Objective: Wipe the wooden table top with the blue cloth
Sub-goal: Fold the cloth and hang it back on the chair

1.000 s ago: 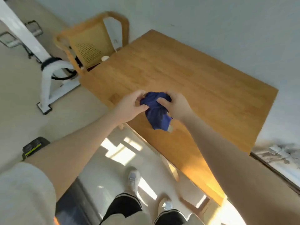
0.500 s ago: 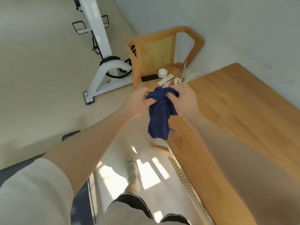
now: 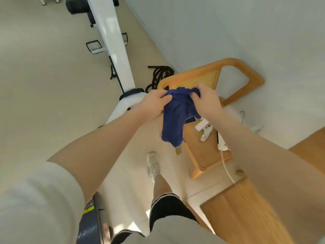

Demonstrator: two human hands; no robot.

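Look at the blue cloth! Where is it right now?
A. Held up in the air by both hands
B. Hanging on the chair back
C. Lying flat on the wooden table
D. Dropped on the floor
A: the left hand and right hand each pinch the top of the blue cloth, which hangs down in the air, touching neither table nor floor.

A home room (lived-in): cane-backed chair [image 3: 211, 81], exercise machine [image 3: 112, 43], wooden table [image 3: 246, 217]

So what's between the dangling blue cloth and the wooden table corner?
In the head view: the wooden chair seat with small white items lies between the blue cloth and the table.
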